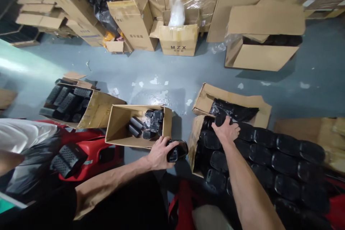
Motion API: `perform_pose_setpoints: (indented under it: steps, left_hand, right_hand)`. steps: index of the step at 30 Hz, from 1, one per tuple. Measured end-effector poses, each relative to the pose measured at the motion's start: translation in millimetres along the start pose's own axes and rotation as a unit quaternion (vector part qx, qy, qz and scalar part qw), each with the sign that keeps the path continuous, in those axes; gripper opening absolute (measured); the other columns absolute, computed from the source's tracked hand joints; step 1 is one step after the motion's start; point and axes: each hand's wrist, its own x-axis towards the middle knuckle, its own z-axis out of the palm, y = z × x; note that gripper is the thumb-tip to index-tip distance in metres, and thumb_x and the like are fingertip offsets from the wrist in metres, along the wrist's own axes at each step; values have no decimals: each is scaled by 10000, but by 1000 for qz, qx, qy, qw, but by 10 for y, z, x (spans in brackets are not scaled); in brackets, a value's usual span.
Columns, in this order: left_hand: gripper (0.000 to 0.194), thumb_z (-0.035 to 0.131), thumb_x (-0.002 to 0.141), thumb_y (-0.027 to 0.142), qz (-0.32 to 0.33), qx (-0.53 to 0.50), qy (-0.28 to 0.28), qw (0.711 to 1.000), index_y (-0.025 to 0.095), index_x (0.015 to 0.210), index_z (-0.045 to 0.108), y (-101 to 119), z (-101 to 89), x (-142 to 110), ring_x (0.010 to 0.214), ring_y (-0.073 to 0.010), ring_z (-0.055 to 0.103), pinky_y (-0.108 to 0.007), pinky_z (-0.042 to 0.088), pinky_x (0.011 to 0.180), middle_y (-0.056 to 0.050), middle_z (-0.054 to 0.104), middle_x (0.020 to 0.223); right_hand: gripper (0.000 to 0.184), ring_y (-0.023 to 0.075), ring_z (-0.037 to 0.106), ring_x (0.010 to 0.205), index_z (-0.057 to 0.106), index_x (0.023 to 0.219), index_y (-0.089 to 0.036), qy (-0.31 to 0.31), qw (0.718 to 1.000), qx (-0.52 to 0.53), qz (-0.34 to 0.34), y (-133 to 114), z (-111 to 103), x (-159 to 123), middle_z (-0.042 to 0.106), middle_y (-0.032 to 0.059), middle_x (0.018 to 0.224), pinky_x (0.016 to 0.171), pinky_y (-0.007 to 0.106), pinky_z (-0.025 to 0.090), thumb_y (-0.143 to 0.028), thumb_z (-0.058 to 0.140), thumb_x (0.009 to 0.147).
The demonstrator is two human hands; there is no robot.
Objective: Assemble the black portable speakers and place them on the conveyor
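My left hand (161, 152) is closed around a black plastic housing (180, 151), its rounded rim facing right. It is beside the near right corner of an open carton (115, 124) holding black cylinders (135, 125) and smaller black parts (155, 124). Over to the right, my right hand (226, 132) grips a black plastic part (219, 119) at the far edge of another carton (194, 142). Rows of rounded black housings (287, 163) lie around and beneath that forearm. The fingers partly cover both held parts.
A flattened-looking carton (231, 97) with black plastic film (233, 110) lies beyond my right hand. At left is a carton (98, 111) of perforated black parts, near a seated person's leg (29, 165) and a red stool (99, 154). Several cartons line the far side, including one marked MZX (178, 41).
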Motion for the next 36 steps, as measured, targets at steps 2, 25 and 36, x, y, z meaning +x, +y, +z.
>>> perform_pose_setpoints:
  steps: [2, 25, 36]
  left_hand:
    - [907, 802, 673, 404, -3, 1, -9, 1000, 322, 1525, 500, -2, 3, 17, 1199, -346, 496, -520, 510, 1056, -131, 486, 1390]
    - [881, 766, 732, 496, 56, 3, -36, 998, 356, 1551, 473, 411, -28, 278, 1162, -326, 499, -499, 511, 1035, -122, 500, 1376]
    - [900, 799, 708, 507, 75, 31, -66, 995, 353, 1538, 486, 450, -8, 368, 1170, -335, 500, -508, 519, 1024, -122, 513, 1363]
  right_hand:
    - [806, 514, 448, 1258, 427, 1536, -125, 18, 999, -15, -29, 47, -67, -53, 367, 335, 1461, 946, 636, 419, -590, 602, 902]
    - [643, 394, 444, 1328, 513, 1503, -175, -62, 977, -102, -177, 600, -116, -963, 502, 212, 1453, 1081, 524, 375, -532, 592, 974]
    - [831, 437, 501, 1179, 411, 1587, -202, -56, 992, -106, -43, 682, 258, -1707, 396, 282, 1477, 902, 519, 431, -538, 718, 891]
